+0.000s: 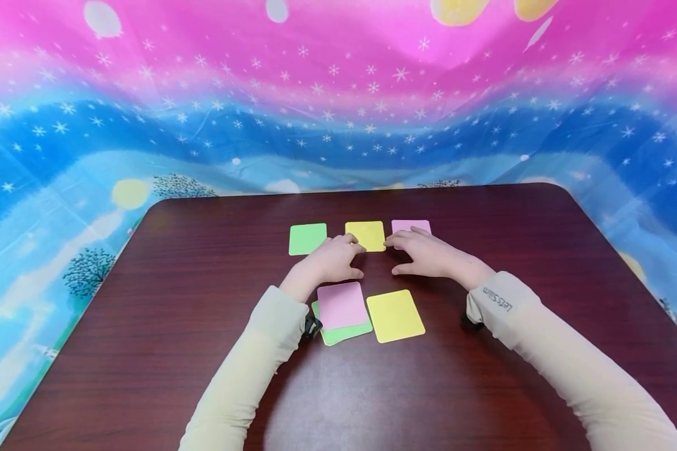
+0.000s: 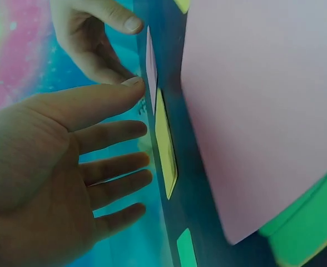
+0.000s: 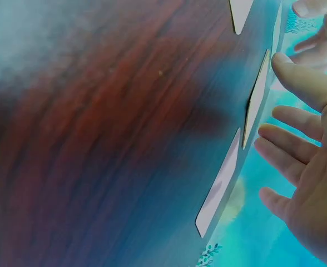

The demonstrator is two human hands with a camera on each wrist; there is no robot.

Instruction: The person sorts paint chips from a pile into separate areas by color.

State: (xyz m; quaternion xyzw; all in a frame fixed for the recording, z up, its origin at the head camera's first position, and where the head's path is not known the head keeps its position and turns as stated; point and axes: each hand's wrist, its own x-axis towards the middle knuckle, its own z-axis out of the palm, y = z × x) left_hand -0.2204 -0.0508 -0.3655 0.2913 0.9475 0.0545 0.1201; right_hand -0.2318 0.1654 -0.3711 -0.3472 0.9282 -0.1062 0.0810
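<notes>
My left hand [image 1: 335, 258], fingers apart and holding nothing, hovers at the near left corner of a yellow square card [image 1: 367, 233] in the back row. Opposite it, my right hand [image 1: 429, 255] is held with fingers extended, between that card and a pink card [image 1: 402, 225] that it partly covers. A green card [image 1: 306, 239] lies left of the yellow one. Nearer me, a pink card [image 1: 341, 304] overlaps a green card [image 1: 352, 332], beside a second yellow card [image 1: 396, 316]. In the left wrist view, the left palm [image 2: 35, 167] shows bare.
The dark red-brown table [image 1: 175, 351] has a rounded far edge. Behind it hangs a pink and blue cloth [image 1: 338, 106] with snowflakes. Black wrist straps [image 1: 312, 326] show under the pale sleeves [image 1: 541, 338].
</notes>
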